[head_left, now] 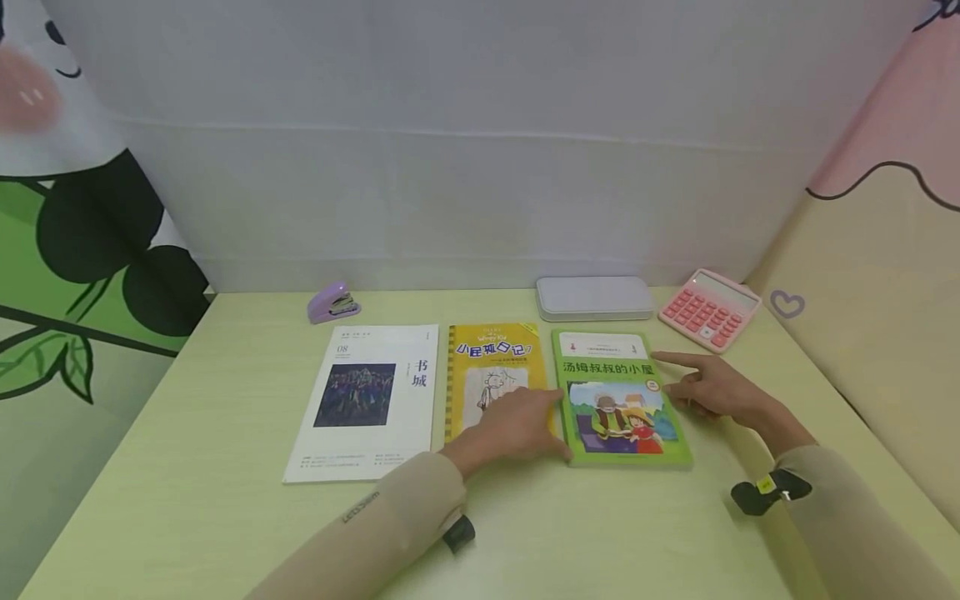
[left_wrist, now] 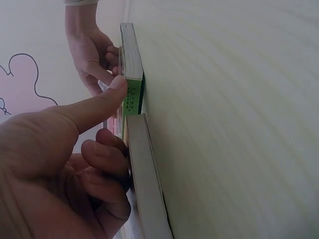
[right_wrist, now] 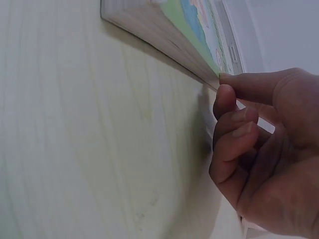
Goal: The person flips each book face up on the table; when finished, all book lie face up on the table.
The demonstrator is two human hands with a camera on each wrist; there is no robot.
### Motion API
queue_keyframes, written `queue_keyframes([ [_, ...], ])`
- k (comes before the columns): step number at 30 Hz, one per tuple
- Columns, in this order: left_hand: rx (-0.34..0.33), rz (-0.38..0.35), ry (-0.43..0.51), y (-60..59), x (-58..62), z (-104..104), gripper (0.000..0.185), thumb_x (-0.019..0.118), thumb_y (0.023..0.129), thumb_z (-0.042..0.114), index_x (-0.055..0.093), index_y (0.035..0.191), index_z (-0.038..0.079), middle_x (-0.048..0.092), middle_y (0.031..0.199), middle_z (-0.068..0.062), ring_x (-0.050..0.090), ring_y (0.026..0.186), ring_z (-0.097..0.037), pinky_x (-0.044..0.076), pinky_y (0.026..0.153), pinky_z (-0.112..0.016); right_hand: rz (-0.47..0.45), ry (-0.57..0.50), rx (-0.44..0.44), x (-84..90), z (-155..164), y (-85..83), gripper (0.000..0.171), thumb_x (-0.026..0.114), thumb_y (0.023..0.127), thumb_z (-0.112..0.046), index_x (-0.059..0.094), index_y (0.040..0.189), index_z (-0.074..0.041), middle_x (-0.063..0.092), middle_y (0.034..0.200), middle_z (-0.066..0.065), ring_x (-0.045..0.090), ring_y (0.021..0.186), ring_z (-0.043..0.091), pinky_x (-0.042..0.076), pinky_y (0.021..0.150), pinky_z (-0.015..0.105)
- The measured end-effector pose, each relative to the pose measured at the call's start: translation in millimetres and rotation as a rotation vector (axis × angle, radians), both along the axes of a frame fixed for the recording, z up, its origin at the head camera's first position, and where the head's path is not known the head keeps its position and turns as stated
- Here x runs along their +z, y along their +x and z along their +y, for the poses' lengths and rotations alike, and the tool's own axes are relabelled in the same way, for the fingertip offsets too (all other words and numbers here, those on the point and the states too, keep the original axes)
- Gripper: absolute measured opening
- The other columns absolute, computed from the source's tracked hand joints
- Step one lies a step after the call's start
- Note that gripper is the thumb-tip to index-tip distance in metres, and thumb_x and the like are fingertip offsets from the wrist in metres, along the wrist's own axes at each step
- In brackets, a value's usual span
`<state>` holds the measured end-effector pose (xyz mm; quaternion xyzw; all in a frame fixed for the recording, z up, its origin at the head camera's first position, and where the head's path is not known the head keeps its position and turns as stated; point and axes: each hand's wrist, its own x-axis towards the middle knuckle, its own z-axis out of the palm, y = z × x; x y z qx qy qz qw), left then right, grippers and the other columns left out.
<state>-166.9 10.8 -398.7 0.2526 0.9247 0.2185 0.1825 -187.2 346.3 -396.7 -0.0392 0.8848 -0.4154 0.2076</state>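
Observation:
A thick green storybook point(head_left: 625, 417) with a picture of two figures lies flat between my hands. My left hand point(head_left: 513, 425) reaches over the lower part of the yellow comic book point(head_left: 498, 342); its straight thumb point(left_wrist: 104, 102) meets the green book's near spine corner, and its other fingers bend over the yellow book. At the opposite side, my right hand point(head_left: 720, 387) has its thumb point(right_wrist: 249, 85) at the green book's page edge. The right index finger points along the upper right edge, with the remaining fingers curled in loosely.
Left of the yellow book lies a white magazine point(head_left: 367, 450) with a dark picture. Along the back are a purple stapler point(head_left: 330, 302), a pale metal case point(head_left: 595, 297) and a pink calculator point(head_left: 708, 310). Behind them rises a white cloth wall point(head_left: 480, 200); a cream panel flanks the right.

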Motion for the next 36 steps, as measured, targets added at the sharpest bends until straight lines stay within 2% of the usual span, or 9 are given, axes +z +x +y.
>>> queue_keyframes([
  [4, 0.001, -0.003, -0.01, -0.4, -1.1, 2.5, 0.082, 0.093, 0.077, 0.05, 0.06, 0.144, 0.018, 0.072, 0.113, 0.001, 0.061, 0.093, -0.015, 0.054, 0.087, -0.033, 0.004, 0.003, 0.013, 0.2, 0.8, -0.2, 0.068, 0.065, 0.103, -0.015, 0.036, 0.163, -0.002, 0.046, 0.067, 0.001, 0.039, 0.051, 0.01, 0.034, 0.048, 0.025],
  [8, 0.005, -0.01, -0.003, -0.7, -1.0, 4.5, 0.073, 0.093, 0.076, 0.049, 0.063, 0.136, 0.018, 0.065, 0.094, 0.005, 0.059, 0.084, -0.014, 0.051, 0.078, -0.031, -0.026, 0.011, 0.041, 2.3, 7.2, -0.1, 0.072, 0.068, 0.102, -0.018, 0.034, 0.165, -0.005, 0.043, 0.065, -0.001, 0.038, 0.05, 0.01, 0.033, 0.047, 0.024],
  [15, 0.019, -0.012, 0.001, -0.5, -0.3, 7.1, 0.068, 0.093, 0.076, 0.048, 0.065, 0.131, 0.019, 0.062, 0.087, 0.005, 0.058, 0.081, -0.015, 0.049, 0.072, -0.03, -0.111, -0.009, 0.137, 4.0, 18.5, -3.3, 0.088, 0.072, 0.098, -0.017, 0.021, 0.17, -0.012, 0.041, 0.065, -0.002, 0.036, 0.052, 0.01, 0.032, 0.049, 0.023],
  [19, 0.029, -0.017, -0.006, 0.1, 0.8, 7.8, 0.068, 0.094, 0.076, 0.048, 0.064, 0.131, 0.019, 0.061, 0.086, 0.004, 0.058, 0.081, -0.016, 0.048, 0.07, -0.031, -0.149, -0.038, 0.199, 5.7, 22.0, -4.6, 0.09, 0.069, 0.099, -0.013, 0.013, 0.17, -0.01, 0.044, 0.067, 0.001, 0.037, 0.052, 0.01, 0.034, 0.05, 0.023],
  [22, 0.036, -0.024, -0.015, 0.5, 1.8, 8.4, 0.071, 0.093, 0.076, 0.049, 0.064, 0.134, 0.019, 0.061, 0.088, 0.004, 0.058, 0.082, -0.016, 0.048, 0.071, -0.031, -0.173, -0.056, 0.216, 6.9, 24.2, -5.4, 0.09, 0.066, 0.1, -0.011, 0.011, 0.171, -0.011, 0.052, 0.073, 0.005, 0.039, 0.054, 0.011, 0.035, 0.051, 0.023],
  [27, 0.039, -0.026, -0.031, 1.0, 3.4, 9.2, 0.078, 0.093, 0.077, 0.049, 0.061, 0.141, 0.019, 0.062, 0.091, 0.004, 0.058, 0.085, -0.016, 0.049, 0.074, -0.032, -0.195, -0.082, 0.209, 5.3, 26.6, -8.1, 0.088, 0.065, 0.101, -0.011, 0.012, 0.171, -0.012, 0.061, 0.083, 0.009, 0.039, 0.055, 0.012, 0.035, 0.051, 0.023],
  [31, 0.044, -0.031, -0.038, 1.8, 4.5, 9.6, 0.087, 0.093, 0.077, 0.05, 0.057, 0.149, 0.018, 0.068, 0.101, 0.001, 0.059, 0.086, -0.016, 0.051, 0.077, -0.033, -0.222, -0.09, 0.192, 3.4, 27.3, -9.5, 0.088, 0.067, 0.101, -0.016, 0.013, 0.171, -0.013, 0.061, 0.084, 0.008, 0.039, 0.055, 0.012, 0.036, 0.052, 0.023],
  [34, 0.047, -0.033, -0.038, 2.2, 4.5, 9.3, 0.093, 0.093, 0.077, 0.05, 0.053, 0.155, 0.018, 0.07, 0.109, -0.002, 0.058, 0.088, -0.016, 0.052, 0.078, -0.033, -0.211, -0.077, 0.2, 3.3, 26.7, -9.8, 0.089, 0.067, 0.101, -0.017, 0.012, 0.171, -0.012, 0.061, 0.082, 0.007, 0.039, 0.054, 0.012, 0.036, 0.051, 0.023],
  [36, 0.045, -0.031, -0.034, 2.0, 4.3, 9.0, 0.093, 0.092, 0.077, 0.05, 0.052, 0.155, 0.018, 0.07, 0.109, -0.002, 0.058, 0.088, -0.016, 0.051, 0.078, -0.033, -0.191, -0.065, 0.209, 3.4, 25.5, -10.3, 0.089, 0.068, 0.101, -0.017, 0.011, 0.171, -0.011, 0.061, 0.081, 0.006, 0.039, 0.053, 0.011, 0.036, 0.05, 0.024],
])
